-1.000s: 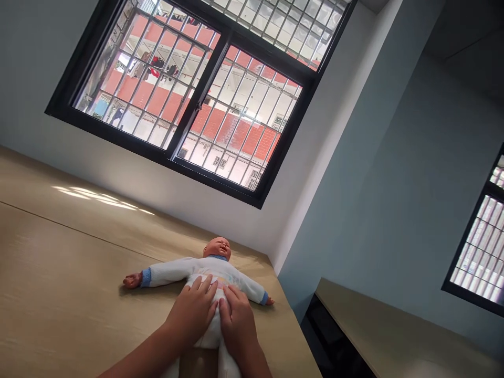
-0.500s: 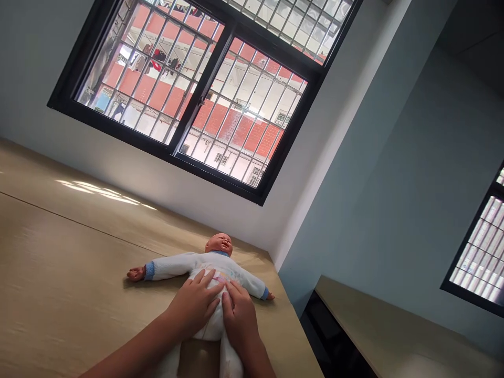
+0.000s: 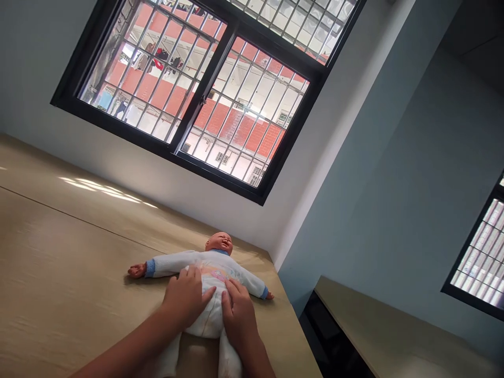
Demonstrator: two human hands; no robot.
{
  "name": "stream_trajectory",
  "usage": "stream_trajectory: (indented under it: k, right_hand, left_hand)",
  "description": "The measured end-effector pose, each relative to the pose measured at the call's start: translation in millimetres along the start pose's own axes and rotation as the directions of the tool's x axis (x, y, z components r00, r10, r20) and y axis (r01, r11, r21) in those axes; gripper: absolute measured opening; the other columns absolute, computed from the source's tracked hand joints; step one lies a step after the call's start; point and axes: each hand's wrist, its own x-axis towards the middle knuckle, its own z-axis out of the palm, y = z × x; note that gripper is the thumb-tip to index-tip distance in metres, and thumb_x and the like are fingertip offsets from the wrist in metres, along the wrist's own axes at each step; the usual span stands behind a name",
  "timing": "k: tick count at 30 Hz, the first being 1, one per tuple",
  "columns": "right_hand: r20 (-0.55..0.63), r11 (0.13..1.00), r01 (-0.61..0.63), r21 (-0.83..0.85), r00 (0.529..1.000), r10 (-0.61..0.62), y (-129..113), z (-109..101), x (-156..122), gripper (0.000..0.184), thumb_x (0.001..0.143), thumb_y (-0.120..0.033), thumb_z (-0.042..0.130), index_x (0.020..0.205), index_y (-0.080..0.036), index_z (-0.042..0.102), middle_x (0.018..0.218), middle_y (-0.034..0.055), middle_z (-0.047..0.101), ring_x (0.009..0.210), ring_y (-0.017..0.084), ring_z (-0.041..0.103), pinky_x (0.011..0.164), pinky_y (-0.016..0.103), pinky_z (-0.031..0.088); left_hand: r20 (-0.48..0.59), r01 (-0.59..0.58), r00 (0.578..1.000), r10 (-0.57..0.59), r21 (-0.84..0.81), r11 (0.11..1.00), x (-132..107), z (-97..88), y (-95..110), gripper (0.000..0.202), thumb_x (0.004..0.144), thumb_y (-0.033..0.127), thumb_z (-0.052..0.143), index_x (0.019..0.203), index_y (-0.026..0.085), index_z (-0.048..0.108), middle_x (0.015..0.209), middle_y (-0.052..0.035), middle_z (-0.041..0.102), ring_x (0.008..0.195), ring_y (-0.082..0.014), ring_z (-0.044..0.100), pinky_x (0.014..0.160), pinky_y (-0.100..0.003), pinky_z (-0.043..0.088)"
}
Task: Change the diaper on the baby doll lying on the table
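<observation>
A baby doll (image 3: 211,310) in a white suit with blue cuffs lies on its back on the wooden table, arms spread and head toward the window wall. A coloured print (image 3: 218,274) shows on its chest. My left hand (image 3: 184,295) rests on the doll's left-of-picture flank, fingertips bent over its side and thumb stretched out across the belly. On the opposite flank lies my right hand (image 3: 239,311), fingers extended along the side of the trunk. Both hands are open and touch the clothing. My forearms partly cover the doll's legs.
The light wooden table (image 3: 79,252) has a seam and a strip of sunlight near the wall. Beyond its right edge stands another table (image 3: 378,320) with a dark side. A barred, black-framed window (image 3: 220,157) is above.
My left hand has slid left from the doll's belly to its flank, uncovering more of the chest print, and its fingers have drawn together. My right hand stays nearly in place.
</observation>
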Motion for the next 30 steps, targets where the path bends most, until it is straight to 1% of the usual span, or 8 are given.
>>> stream_trajectory:
  k: [2,4,7,11,17,21,26,30]
  right_hand:
    - [-0.007,1.0,-0.02,-0.015,1.0,0.02,1,1,0,0.046,0.097,-0.033,0.044,0.133,-0.012,0.065,0.137,0.0167,0.06,0.129,0.032,0.053,0.112,0.049,0.04]
    - [-0.019,0.999,-0.041,-0.021,0.999,0.041,2,3,0,0.047,0.096,-0.033,0.044,0.131,-0.011,0.065,0.134,0.0177,0.061,0.127,0.032,0.054,0.111,0.048,0.041]
    - [-0.04,0.999,-0.039,-0.004,0.998,0.039,3,3,1,0.046,0.096,-0.033,0.045,0.13,-0.01,0.066,0.131,0.0177,0.063,0.123,0.032,0.056,0.109,0.047,0.042]
    - [-0.014,1.0,0.001,0.024,1.0,0.0,2,1,1,0.043,0.097,-0.031,0.045,0.132,-0.017,0.066,0.134,0.0138,0.061,0.125,0.029,0.054,0.111,0.046,0.041]
    - [0.034,0.998,0.061,0.008,0.998,-0.062,-1,0,2,0.044,0.098,-0.029,0.041,0.134,-0.015,0.064,0.137,0.0121,0.06,0.128,0.027,0.052,0.113,0.044,0.038]
    - [0.022,0.998,-0.019,-0.058,1.0,0.02,-1,1,1,0.046,0.097,-0.03,0.042,0.134,-0.011,0.062,0.137,0.0162,0.059,0.126,0.031,0.052,0.109,0.047,0.04]
    - [-0.077,0.999,-0.017,-0.052,0.997,0.013,3,5,4,0.034,0.097,-0.031,0.04,0.109,-0.017,0.069,0.109,0.0128,0.067,0.102,0.027,0.06,0.091,0.04,0.046]
    - [-0.149,0.99,-0.13,-0.055,0.981,0.121,12,11,18,0.023,0.092,-0.034,0.05,0.082,-0.017,0.063,0.086,0.0076,0.066,0.079,0.023,0.06,0.073,0.033,0.043]
  left_hand:
    - [0.015,0.071,0.997,-0.072,0.052,0.996,3,-7.5,-6,0.068,0.093,0.061,0.038,0.103,0.006,0.076,0.119,-0.0286,0.064,0.11,-0.0426,0.056,0.09,-0.056,0.044]
    - [-0.042,0.104,0.994,-0.1,0.11,0.988,5,-14.1,-12,0.067,0.092,0.061,0.04,0.1,0.005,0.076,0.124,-0.0313,0.059,0.117,-0.0466,0.052,0.095,-0.062,0.038]
    - [-0.111,-0.007,0.994,0.017,0.093,0.996,7,-17.4,-15,0.049,0.093,0.045,0.046,0.113,0.007,0.07,0.142,-0.0289,0.048,0.133,-0.0444,0.04,0.104,-0.06,0.034]
    - [-0.033,-0.289,0.957,0.288,-0.17,0.942,3,-6.6,-10,0.042,0.093,0.031,0.047,0.128,0.014,0.062,0.138,-0.0183,0.056,0.13,-0.0318,0.049,0.105,-0.044,0.043]
    - [-0.046,-0.302,0.953,0.3,-0.22,0.928,-3,8.4,-5,0.048,0.093,0.029,0.048,0.139,0.016,0.054,0.147,-0.0188,0.048,0.137,-0.0323,0.043,0.109,-0.046,0.042]
    - [-0.014,-0.286,0.957,0.29,-0.216,0.934,-3,4.6,-6,0.05,0.093,0.03,0.047,0.141,0.016,0.053,0.148,-0.0176,0.047,0.139,-0.0308,0.041,0.111,-0.044,0.04]
    - [0.012,-0.26,0.962,0.271,-0.243,0.934,-4,-0.3,-4,0.049,0.093,0.031,0.048,0.141,0.02,0.052,0.15,-0.0148,0.046,0.138,-0.0303,0.042,0.111,-0.045,0.04]
    - [0.034,-0.236,0.967,0.251,-0.242,0.941,-4,-0.5,0,0.048,0.093,0.03,0.048,0.139,0.021,0.051,0.149,-0.0136,0.046,0.14,-0.0314,0.04,0.108,-0.046,0.042]
